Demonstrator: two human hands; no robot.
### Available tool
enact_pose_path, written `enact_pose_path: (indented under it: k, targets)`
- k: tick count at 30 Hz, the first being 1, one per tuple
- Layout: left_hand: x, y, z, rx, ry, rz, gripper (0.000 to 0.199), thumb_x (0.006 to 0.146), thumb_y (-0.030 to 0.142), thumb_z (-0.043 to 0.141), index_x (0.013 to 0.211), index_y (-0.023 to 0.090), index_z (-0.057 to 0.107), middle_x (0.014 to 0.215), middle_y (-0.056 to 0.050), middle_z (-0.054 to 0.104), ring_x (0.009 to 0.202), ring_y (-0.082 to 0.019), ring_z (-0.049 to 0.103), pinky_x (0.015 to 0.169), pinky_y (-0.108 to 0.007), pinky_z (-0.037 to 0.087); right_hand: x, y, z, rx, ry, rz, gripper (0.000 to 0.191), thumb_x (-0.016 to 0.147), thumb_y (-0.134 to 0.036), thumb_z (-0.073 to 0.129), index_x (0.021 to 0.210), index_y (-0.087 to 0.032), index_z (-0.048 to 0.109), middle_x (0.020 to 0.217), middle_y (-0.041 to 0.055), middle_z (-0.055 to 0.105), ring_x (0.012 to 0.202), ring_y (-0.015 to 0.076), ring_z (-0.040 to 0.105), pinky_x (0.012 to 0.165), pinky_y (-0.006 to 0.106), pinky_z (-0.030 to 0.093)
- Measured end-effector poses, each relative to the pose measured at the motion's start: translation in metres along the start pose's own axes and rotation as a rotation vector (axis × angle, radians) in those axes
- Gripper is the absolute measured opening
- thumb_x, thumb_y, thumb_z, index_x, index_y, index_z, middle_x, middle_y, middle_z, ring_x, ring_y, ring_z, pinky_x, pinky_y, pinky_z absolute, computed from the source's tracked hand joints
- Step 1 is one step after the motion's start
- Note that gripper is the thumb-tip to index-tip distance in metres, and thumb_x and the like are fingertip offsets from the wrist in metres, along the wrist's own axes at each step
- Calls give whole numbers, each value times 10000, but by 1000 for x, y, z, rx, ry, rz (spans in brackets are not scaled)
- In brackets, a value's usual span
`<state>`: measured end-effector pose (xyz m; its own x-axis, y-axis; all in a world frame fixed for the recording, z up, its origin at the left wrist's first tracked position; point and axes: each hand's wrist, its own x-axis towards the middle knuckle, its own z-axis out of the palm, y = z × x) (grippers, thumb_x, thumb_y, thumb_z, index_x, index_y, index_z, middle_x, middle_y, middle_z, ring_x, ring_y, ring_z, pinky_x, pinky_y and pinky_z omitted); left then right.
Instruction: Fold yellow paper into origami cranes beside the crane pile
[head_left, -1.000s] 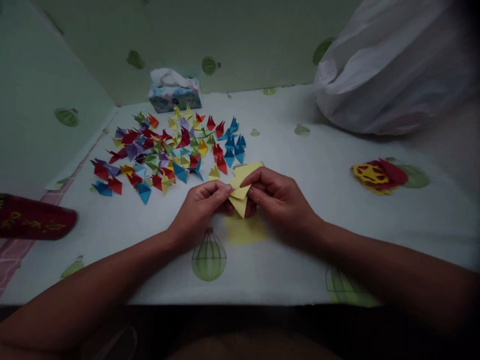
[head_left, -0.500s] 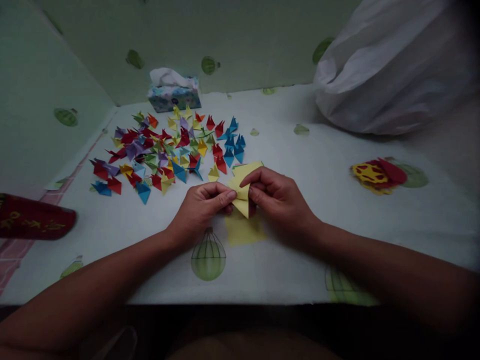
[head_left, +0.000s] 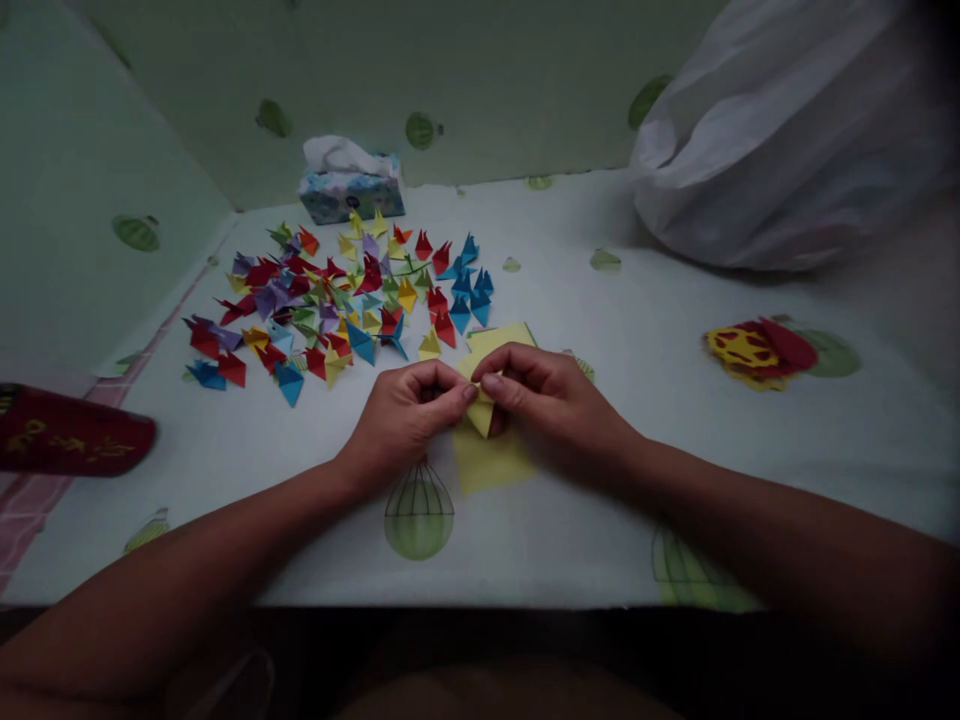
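Observation:
A small piece of folded yellow paper [head_left: 481,417] is pinched between my two hands, its pointed end hanging down. My left hand [head_left: 416,405] grips it from the left with thumb and forefinger. From the right, my right hand [head_left: 551,395] closes thumb and fingertips over its upper part, hiding much of the fold. Below them a flat yellow sheet [head_left: 491,470] lies on the table. Just behind the hands is a stack of paper [head_left: 510,336] with yellow on top. Many folded paper cranes [head_left: 289,380] in several colours spread over the table to the left and behind.
A tissue box [head_left: 352,192] stands at the back wall. A large white plastic bag [head_left: 765,160] fills the back right. Red and yellow cut-out pieces [head_left: 757,350] lie at the right. A dark red object with yellow lettering [head_left: 75,432] is at the left edge.
My right thumb and fingers have moved left over the folded paper, close to my left fingertips. Less of the paper shows now, and its lower point looks narrower.

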<state>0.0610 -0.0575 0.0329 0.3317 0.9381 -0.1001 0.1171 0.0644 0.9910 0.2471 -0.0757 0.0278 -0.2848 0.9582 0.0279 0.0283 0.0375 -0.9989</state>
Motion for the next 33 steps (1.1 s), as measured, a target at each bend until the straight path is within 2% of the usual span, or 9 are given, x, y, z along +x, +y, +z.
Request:
enact_pose_path:
  k: [5,10,17,22,28,31,33]
  targets:
    - [0,-2,0,-10,-45,-2,230,792,355,787,749,142,709,640,13,629,596,-86,520,569,-200,395,-1,-3,0,-78,30,18,211,906,-335,664,779,-171,621,541,-33,630,495,104,593,526,222,457]
    - [3,-5,-2,-58,-91,-30,230,807,357,780,797,145,692,632,14,646,590,-91,556,589,-204,427,-2,-3,-1,-151,81,-9,208,910,-317,634,758,-177,608,547,-23,642,497,111,606,541,231,461]
    - [3,-5,-3,9,-94,66,201,809,316,735,742,142,659,620,11,619,595,-97,548,592,-215,420,0,0,-3,-214,-10,24,248,899,-391,616,766,-181,618,580,19,683,543,148,627,554,254,461]
    - [2,-6,-1,-63,-106,78,204,838,349,700,821,153,647,647,4,642,617,-120,585,632,-243,461,-1,1,-3,-349,51,-135,291,929,-388,583,718,-190,609,579,19,677,532,137,598,551,250,427]
    - [0,-7,-3,98,-44,218,217,866,330,667,740,154,651,655,-3,618,630,-121,550,635,-247,430,0,4,-3,-344,25,-138,271,947,-385,564,771,-188,624,598,16,686,555,148,633,574,255,459]
    - [1,-8,-3,209,-17,326,207,873,312,659,736,157,653,676,-5,614,645,-124,539,638,-250,412,0,5,-4,-342,-4,-182,282,952,-388,564,762,-189,628,593,13,686,555,148,646,586,255,473]
    - [1,-9,-2,200,-8,352,199,891,313,635,761,162,648,687,-3,614,644,-124,538,635,-249,414,-2,5,-4,-382,13,-215,289,964,-390,558,777,-187,646,594,12,688,554,146,648,593,255,475]
